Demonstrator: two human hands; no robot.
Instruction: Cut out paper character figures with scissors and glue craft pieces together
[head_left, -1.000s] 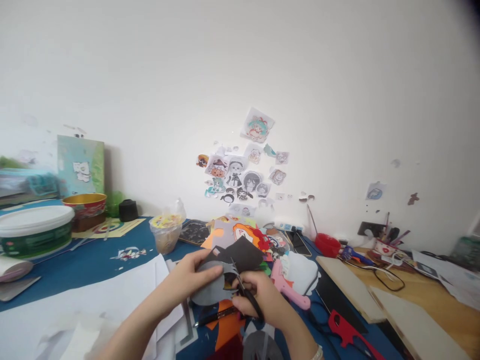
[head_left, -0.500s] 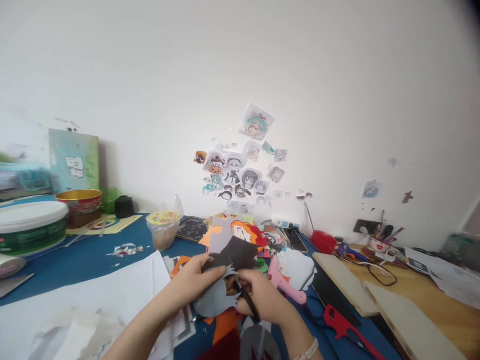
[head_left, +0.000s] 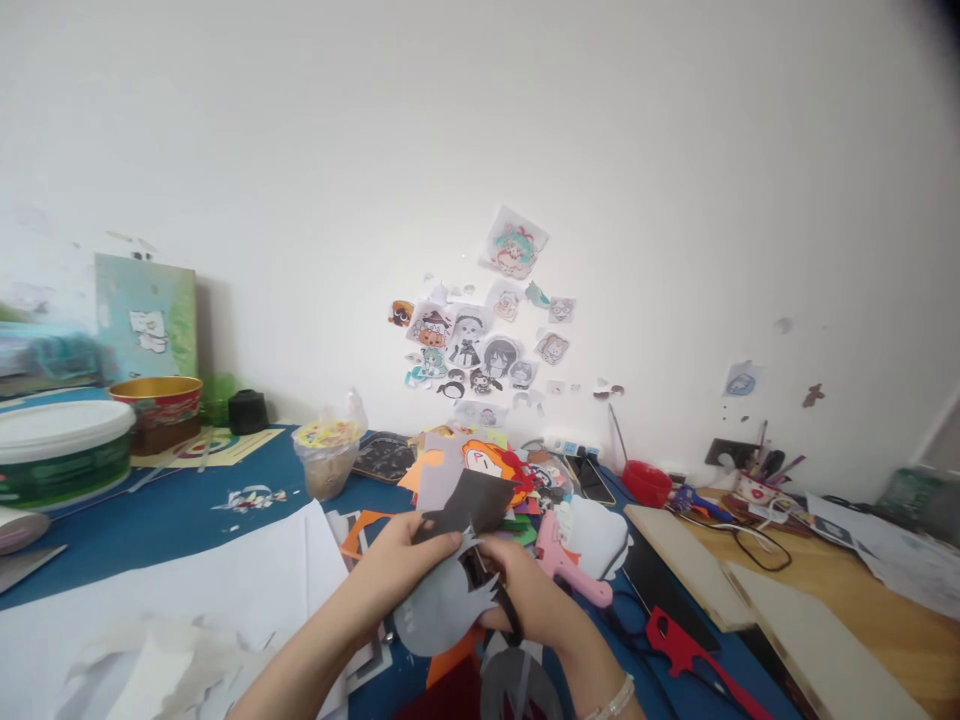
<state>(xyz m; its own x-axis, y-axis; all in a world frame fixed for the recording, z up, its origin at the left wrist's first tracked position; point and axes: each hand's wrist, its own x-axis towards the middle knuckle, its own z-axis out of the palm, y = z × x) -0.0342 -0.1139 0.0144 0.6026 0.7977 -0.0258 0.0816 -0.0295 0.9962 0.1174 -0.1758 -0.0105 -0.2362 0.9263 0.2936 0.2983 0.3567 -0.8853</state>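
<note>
Grey paper (head_left: 439,615) swung lower since earlier frame. Head view: it's between both hands, pinched by left hand (head_left: 406,562); black paper (head_left: 480,500) just beyond. Right hand (head_left: 526,580) grips scissors (head_left: 513,612), blades partly hidden. Best, I'd judge: short snips, left thumb clear. Count: one scissors, one grey paper, one black.

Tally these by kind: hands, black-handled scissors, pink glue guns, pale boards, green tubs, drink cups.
Hands: 2 (left hand, right hand)
Scissors: 1
Pink glue gun: 1
Pale boards: 2
Green tub: 1
Drink cup: 1
Total: 8
</note>
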